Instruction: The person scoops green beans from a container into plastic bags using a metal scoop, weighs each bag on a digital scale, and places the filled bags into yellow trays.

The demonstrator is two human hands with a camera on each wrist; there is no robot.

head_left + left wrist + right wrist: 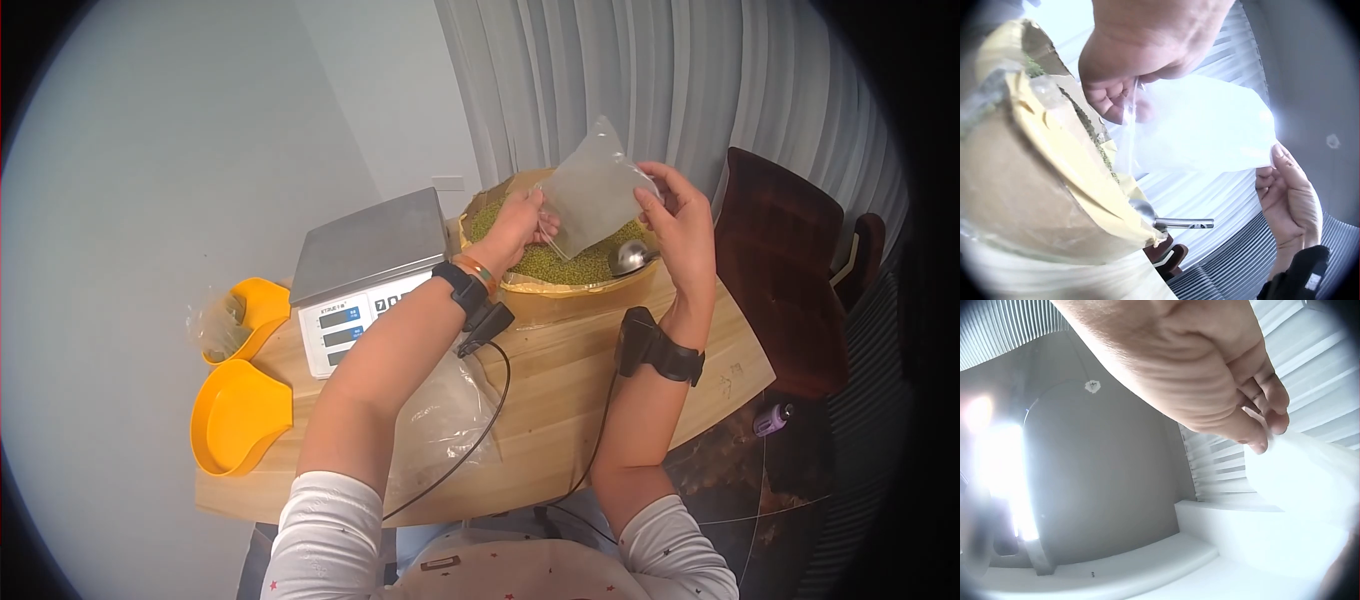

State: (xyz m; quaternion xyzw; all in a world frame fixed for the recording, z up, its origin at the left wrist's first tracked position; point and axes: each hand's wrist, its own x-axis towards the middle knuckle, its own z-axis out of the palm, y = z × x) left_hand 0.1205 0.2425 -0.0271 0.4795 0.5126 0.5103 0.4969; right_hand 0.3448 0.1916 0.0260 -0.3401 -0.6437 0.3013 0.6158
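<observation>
A clear plastic bag [598,190] is stretched between both hands above a box of green beans [560,266]. My left hand [520,222] pinches the bag at its left edge, fingers curled in. The right hand [685,215] pinches a corner on the opposite side between thumb and fingers, as the right wrist view shows with the bag [1297,469] hanging from the fingertips. In the beans, below the right hand, lies a metal scoop [630,257]; its handle [1185,223] sticks out past the box rim in the left wrist view.
A digital scale [370,250] stands left of the box. Two yellow scoop trays stand at the table's left: an upper tray [262,310] holding a filled bag [218,322], and a lower tray [238,425]. More plastic bags [445,410] lie under the left forearm. A dark red chair [775,270] stands right.
</observation>
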